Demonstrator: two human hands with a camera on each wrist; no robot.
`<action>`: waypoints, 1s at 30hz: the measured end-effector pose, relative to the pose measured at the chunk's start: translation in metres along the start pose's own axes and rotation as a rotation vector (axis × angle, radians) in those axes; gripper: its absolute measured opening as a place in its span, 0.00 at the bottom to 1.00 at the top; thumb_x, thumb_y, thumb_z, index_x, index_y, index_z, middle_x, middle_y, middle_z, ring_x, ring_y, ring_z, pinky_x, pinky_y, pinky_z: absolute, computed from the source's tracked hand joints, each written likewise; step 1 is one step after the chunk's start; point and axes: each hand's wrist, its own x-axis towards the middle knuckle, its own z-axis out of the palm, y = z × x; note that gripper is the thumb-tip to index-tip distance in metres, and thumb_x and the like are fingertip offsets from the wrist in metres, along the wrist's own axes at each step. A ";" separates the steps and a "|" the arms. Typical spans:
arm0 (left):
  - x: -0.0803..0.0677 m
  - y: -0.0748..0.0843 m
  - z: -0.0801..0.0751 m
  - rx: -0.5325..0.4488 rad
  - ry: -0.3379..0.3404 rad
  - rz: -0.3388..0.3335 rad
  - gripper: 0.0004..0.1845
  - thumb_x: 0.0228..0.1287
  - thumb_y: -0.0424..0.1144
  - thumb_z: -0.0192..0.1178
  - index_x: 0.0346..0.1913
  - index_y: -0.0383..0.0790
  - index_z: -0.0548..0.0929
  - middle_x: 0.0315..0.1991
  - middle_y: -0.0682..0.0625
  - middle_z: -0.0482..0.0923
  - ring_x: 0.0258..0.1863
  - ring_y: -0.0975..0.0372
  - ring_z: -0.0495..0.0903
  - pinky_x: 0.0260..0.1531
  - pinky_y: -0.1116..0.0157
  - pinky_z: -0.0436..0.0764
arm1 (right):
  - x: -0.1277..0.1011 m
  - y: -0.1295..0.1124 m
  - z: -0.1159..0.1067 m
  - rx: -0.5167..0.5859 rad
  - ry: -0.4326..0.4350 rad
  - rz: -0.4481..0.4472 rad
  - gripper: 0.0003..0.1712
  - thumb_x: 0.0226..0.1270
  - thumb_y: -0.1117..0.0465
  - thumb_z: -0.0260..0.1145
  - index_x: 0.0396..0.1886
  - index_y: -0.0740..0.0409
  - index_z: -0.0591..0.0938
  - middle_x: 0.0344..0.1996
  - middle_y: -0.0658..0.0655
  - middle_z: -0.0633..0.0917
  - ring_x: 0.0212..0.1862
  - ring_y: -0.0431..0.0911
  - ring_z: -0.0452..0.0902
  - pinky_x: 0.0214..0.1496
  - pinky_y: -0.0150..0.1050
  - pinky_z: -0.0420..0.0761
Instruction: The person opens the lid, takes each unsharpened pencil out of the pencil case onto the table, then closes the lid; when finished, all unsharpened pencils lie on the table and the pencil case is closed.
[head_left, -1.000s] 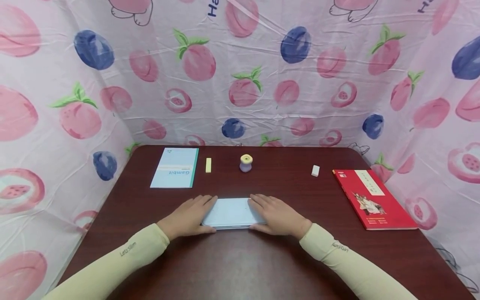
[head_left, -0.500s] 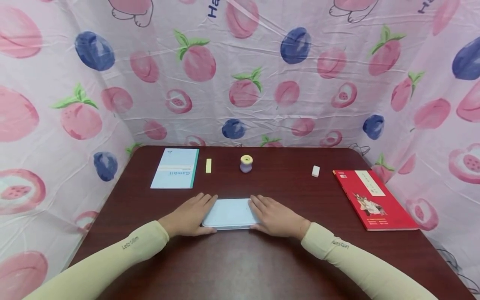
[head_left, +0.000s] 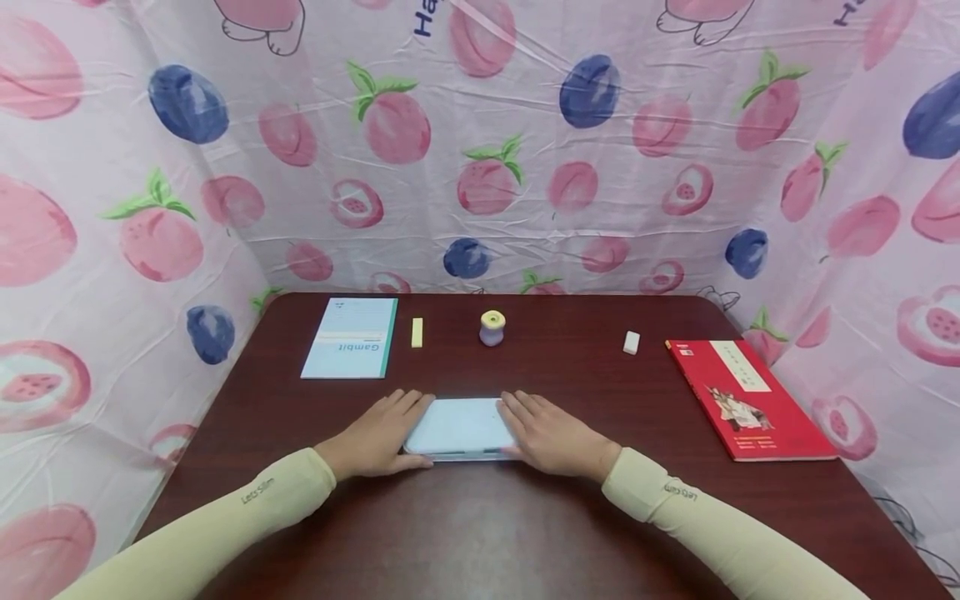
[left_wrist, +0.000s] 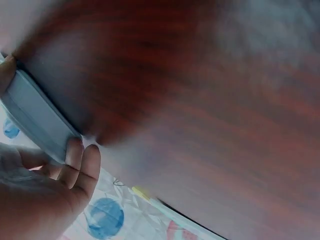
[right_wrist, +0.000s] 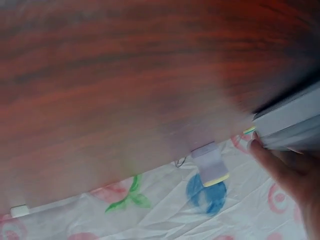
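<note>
A flat, light blue case with rounded corners [head_left: 459,425] lies on the dark red-brown wooden table [head_left: 480,533], near the front and in the middle. It looks closed, so what is inside cannot be seen. The left hand [head_left: 372,437] holds its left end, with the fingers lying along the side and the thumb at the front corner. The right hand [head_left: 553,435] holds the right end the same way. Both hands rest on the table.

Farther back sits a small purple pot with a yellow top [head_left: 492,326]. Left of it lies a thin yellow bar [head_left: 417,331], then a light blue notebook with a green edge [head_left: 351,337]. On the right lies a small white eraser [head_left: 632,342], and past it a red book [head_left: 750,397]. A pink cloth with peaches and blue fruit [head_left: 480,150] hangs around the table.
</note>
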 end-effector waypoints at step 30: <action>-0.006 -0.008 -0.004 -0.340 0.031 -0.114 0.59 0.60 0.63 0.76 0.83 0.34 0.60 0.72 0.42 0.70 0.70 0.53 0.72 0.72 0.47 0.76 | 0.003 0.009 -0.003 0.146 0.128 0.077 0.31 0.76 0.40 0.67 0.66 0.58 0.83 0.59 0.57 0.90 0.58 0.48 0.90 0.59 0.45 0.88</action>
